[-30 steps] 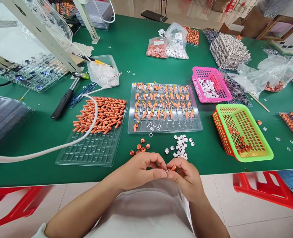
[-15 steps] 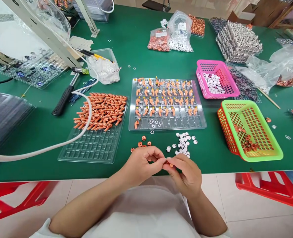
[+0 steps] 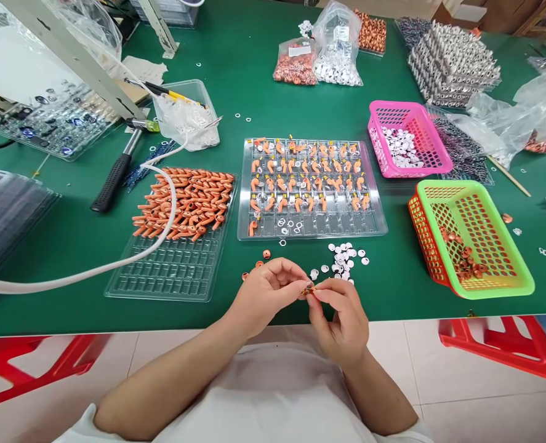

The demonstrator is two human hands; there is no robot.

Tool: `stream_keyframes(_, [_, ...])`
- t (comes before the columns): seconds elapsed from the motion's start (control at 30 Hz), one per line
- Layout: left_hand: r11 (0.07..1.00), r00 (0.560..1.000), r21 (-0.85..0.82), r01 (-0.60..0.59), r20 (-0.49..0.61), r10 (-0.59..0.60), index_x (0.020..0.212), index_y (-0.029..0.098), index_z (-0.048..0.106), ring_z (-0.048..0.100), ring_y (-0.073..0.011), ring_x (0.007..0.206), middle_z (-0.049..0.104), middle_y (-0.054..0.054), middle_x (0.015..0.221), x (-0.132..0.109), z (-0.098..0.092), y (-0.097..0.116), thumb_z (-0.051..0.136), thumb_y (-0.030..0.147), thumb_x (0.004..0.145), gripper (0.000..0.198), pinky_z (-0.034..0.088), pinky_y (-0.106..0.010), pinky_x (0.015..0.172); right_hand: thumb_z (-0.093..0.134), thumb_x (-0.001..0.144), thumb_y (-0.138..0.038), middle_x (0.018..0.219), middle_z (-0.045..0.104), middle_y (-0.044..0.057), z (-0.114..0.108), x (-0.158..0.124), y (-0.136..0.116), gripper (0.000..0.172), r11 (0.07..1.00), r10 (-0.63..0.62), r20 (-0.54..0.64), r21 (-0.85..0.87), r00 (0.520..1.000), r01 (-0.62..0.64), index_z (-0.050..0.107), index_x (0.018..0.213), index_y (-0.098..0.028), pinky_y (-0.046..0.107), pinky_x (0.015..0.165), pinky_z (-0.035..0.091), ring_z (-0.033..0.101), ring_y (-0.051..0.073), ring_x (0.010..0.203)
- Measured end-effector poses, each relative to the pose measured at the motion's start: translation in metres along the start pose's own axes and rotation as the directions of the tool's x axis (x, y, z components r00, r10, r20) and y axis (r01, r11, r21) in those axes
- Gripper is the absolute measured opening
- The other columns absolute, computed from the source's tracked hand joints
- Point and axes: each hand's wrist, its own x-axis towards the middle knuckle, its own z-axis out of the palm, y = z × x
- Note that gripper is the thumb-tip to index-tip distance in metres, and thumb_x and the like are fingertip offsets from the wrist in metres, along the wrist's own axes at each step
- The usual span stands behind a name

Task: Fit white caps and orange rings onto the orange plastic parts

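Head view: left hand (image 3: 266,298) and right hand (image 3: 345,317) pinch one tiny part (image 3: 306,290) by the near table edge (image 3: 393,318). Room shows left of the lime basket (image 3: 497,292).

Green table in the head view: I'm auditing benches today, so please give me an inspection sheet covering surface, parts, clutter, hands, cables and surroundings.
Surface: green table, loose white rings scattered on it.
Parts: small part, detail too small to read; clear tray bearing curved orange pieces; white discs nearby.
Clutter: hammer lying left of the orange stack.
Hands: left hand and right hand hold the small part at their fingertips.
Cables: white cord crossing over the orange stack's tray.
Surroundings: red stools below the near edge.
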Motion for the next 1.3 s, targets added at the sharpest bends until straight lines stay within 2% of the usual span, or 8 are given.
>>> stream_keyframes(0.13, [0.997, 0.991, 0.005, -0.083, 0.11, 0.082, 0.106, 0.016, 0.07, 0.067, -0.0164, 0.083, 0.071, -0.005, 0.09, 0.0, -0.002, -0.009, 0.067, 0.025, 0.082, 0.026, 0.058, -0.031, 0.077, 0.059, 0.086, -0.004, 0.091, 0.065, 0.006, -0.001, -0.001, 0.002, 0.033, 1.0, 0.006, -0.001, 0.009, 1.0, -0.006, 0.059, 0.11, -0.027, 0.034, 0.063, 0.058, 0.066, 0.019, 0.079])
stream_keyframes(0.37, [0.852, 0.92, 0.359, -0.382, 0.234, 0.314, 0.097, 0.019, 0.075, 0.066, -0.0175, 0.089, 0.074, -0.006, 0.093, -0.001, -0.005, -0.01, 0.053, 0.019, 0.093, 0.023, 0.052, -0.031, 0.084, 0.058, 0.086, -0.003, 0.092, 0.063, 0.005, -0.006, 0.003, 0.001, 0.034, 1.0, 0.007, 0.002, 0.028, 1.0, -0.007, 0.059, 0.109, -0.028, 0.032, 0.061, 0.057, 0.065, 0.018, 0.079])
stream_keyframes(0.6, [0.785, 0.896, 0.454, -0.421, 0.071, 0.439, 0.091, 0.018, 0.072, 0.069, -0.0156, 0.078, 0.075, -0.004, 0.085, -0.003, 0.0, -0.013, 0.062, 0.013, 0.082, 0.014, 0.055, -0.027, 0.077, 0.059, 0.086, -0.004, 0.092, 0.062, 0.006, -0.003, 0.001, 0.0, 0.035, 0.999, -0.014, -0.028, -0.031, 1.0, 0.013, 0.058, 0.112, -0.028, 0.033, 0.06, 0.057, 0.064, 0.019, 0.077])
stream_keyframes(0.8, [0.637, 0.728, 0.434, -0.637, 0.066, 0.683, 0.088, 0.021, 0.072, 0.071, -0.016, 0.076, 0.077, -0.003, 0.08, -0.002, 0.0, -0.021, 0.061, 0.007, 0.084, 0.018, 0.055, -0.037, 0.089, 0.059, 0.086, -0.007, 0.096, 0.059, 0.007, 0.001, -0.004, 0.0, 0.038, 0.998, 0.063, -0.02, 0.031, 0.998, -0.062, 0.058, 0.119, -0.026, 0.036, 0.065, 0.056, 0.062, 0.02, 0.082])
stream_keyframes(0.97, [0.577, 0.694, 0.516, -0.633, 0.05, 0.718, 0.098, 0.022, 0.074, 0.071, -0.0163, 0.088, 0.077, -0.005, 0.09, -0.005, -0.002, -0.02, 0.063, 0.01, 0.088, 0.019, 0.057, -0.026, 0.073, 0.064, 0.086, -0.02, 0.112, 0.057, 0.01, -0.007, 0.001, 0.0, 0.037, 0.949, 0.222, 0.115, 0.202, 0.968, -0.242, 0.058, 0.122, -0.026, 0.038, 0.074, 0.057, 0.061, 0.024, 0.099])
stream_keyframes(1.07, [0.474, 0.61, 0.561, -0.678, 0.07, 0.789, 0.102, 0.025, 0.072, 0.072, -0.0176, 0.097, 0.078, -0.002, 0.09, -0.008, -0.001, -0.022, 0.064, 0.006, 0.087, 0.026, 0.057, -0.028, 0.082, 0.065, 0.087, -0.02, 0.113, 0.061, 0.009, -0.009, 0.006, 0.0, 0.03, 0.906, 0.281, 0.17, 0.276, 0.944, -0.319, 0.06, 0.116, -0.026, 0.037, 0.08, 0.055, 0.059, 0.023, 0.106])
stream_keyframes(1.2, [0.347, 0.515, 0.617, -0.706, 0.111, 0.85, 0.11, 0.026, 0.068, 0.071, -0.0189, 0.106, 0.08, -0.001, 0.095, -0.01, -0.001, -0.029, 0.064, 0.002, 0.086, 0.034, 0.057, -0.033, 0.092, 0.062, 0.089, -0.017, 0.093, 0.064, 0.004, -0.008, 0.012, 0.0, 0.016, 0.887, 0.309, 0.211, 0.287, 0.927, -0.361, 0.061, 0.102, -0.025, 0.034, 0.075, 0.053, 0.059, 0.017, 0.082])
stream_keyframes(1.3, [0.289, 0.482, 0.637, -0.715, 0.149, 0.863, 0.112, 0.026, 0.066, 0.071, -0.02, 0.107, 0.08, -0.001, 0.096, -0.01, -0.002, -0.032, 0.063, 0.003, 0.086, 0.035, 0.059, -0.034, 0.091, 0.059, 0.089, -0.014, 0.084, 0.061, 0.002, -0.006, 0.013, -0.001, 0.013, 0.907, 0.269, 0.187, 0.28, 0.945, -0.314, 0.062, 0.096, -0.024, 0.033, 0.071, 0.051, 0.057, 0.016, 0.074])
